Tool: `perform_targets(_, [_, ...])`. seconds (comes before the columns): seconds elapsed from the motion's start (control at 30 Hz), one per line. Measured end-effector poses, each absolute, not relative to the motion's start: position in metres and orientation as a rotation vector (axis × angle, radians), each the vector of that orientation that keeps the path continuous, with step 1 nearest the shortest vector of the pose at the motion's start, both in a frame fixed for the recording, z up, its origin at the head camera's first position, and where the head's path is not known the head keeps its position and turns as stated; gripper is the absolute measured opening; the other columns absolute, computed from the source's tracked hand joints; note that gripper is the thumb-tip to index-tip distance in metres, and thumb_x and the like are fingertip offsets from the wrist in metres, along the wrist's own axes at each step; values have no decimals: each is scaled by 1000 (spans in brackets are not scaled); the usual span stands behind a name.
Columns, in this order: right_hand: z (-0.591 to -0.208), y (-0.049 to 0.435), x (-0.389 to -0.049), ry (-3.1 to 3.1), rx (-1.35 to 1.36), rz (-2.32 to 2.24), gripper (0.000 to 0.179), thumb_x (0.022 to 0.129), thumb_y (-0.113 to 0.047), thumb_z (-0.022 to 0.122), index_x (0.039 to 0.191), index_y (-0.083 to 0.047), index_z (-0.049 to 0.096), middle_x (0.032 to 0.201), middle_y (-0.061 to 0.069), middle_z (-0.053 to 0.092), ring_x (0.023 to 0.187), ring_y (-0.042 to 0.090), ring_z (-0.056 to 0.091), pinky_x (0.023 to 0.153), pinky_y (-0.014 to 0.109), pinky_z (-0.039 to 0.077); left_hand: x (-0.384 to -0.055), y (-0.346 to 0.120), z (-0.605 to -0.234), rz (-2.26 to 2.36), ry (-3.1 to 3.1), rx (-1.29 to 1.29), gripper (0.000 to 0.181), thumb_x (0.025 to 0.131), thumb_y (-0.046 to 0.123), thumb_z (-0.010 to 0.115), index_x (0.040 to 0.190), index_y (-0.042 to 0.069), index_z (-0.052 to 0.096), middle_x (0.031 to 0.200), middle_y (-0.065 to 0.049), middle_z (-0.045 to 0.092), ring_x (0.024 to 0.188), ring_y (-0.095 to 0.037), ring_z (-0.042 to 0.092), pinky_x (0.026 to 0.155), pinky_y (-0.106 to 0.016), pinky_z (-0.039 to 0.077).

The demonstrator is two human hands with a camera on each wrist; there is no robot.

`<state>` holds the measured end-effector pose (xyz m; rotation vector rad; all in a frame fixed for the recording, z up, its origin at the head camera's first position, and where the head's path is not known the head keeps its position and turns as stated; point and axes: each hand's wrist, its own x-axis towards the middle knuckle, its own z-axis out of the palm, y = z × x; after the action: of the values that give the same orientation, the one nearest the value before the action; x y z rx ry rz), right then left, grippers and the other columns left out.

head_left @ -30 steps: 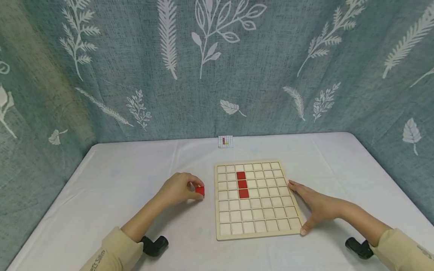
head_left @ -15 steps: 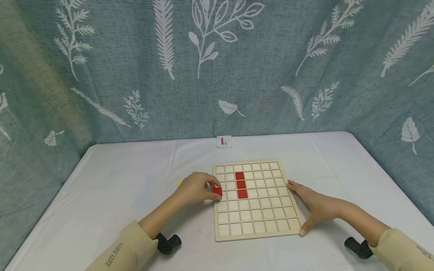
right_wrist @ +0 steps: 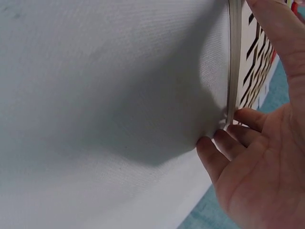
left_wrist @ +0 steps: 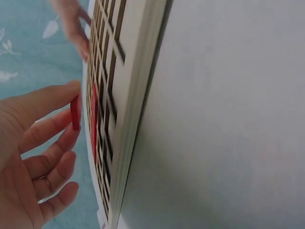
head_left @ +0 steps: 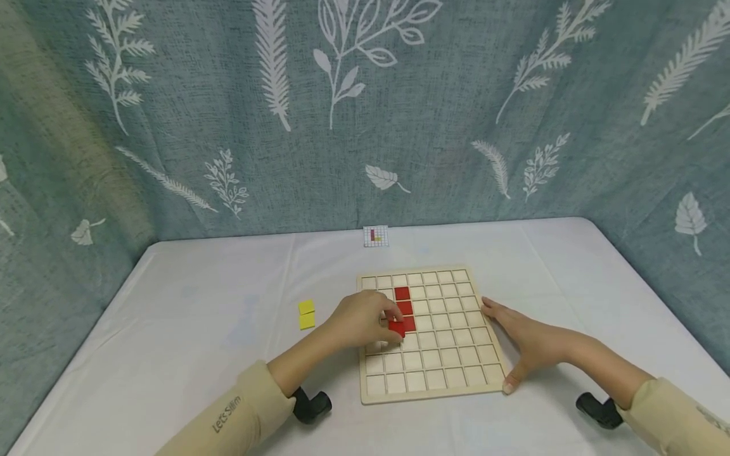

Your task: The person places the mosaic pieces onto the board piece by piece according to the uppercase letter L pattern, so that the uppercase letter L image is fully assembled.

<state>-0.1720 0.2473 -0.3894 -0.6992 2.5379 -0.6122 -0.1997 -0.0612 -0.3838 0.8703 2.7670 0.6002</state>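
My left hand (head_left: 359, 320) pinches a red square tile (head_left: 396, 327) between thumb and fingertips, low over the wooden grid board (head_left: 433, 381). In the left wrist view the tile (left_wrist: 75, 113) is held on edge, apart from the board's face. Several red tiles (head_left: 402, 293) lie in one column of the grid, the lowest partly hidden behind the held tile. At the board's right side, my right hand (head_left: 538, 342) is spread, fingertips at the upper part of the edge and thumb at the lower right corner. The right wrist view shows its fingers (right_wrist: 212, 157) against the rim.
Two yellow square tiles (head_left: 307, 322) lie on the white cloth (head_left: 217, 316) left of the board. A small pattern card (head_left: 376, 237) sits at the table's back edge, before a leaf-printed curtain (head_left: 365, 126). Black devices (head_left: 312, 405) are worn at both wrists.
My left hand has carried the red tile rightward from beside the board to over the grid, uncovering the two yellow tiles. The right hand stays at the board's edge.
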Motion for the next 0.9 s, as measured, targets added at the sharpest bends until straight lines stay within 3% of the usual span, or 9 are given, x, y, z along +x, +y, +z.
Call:
perform_targets(0.33, [-388,245,-172,2537,-689,-610,132,46,-52,84,143,5,14,150,27,4,135,47,10,104,59,19,-195,-45,-396,529,2791,1015,25,70,36,78,90,21,74,73,15,63,67,-1,48,59,-19,38])
perform_targets(0.9, [-390,246,-173,2546,-709,-616,135,45,-52,84,142,6,11,149,28,5,134,48,12,104,59,19,-191,-41,-397,580,2833,1056,27,66,37,81,86,20,75,74,13,66,70,-1,53,57,-16,39])
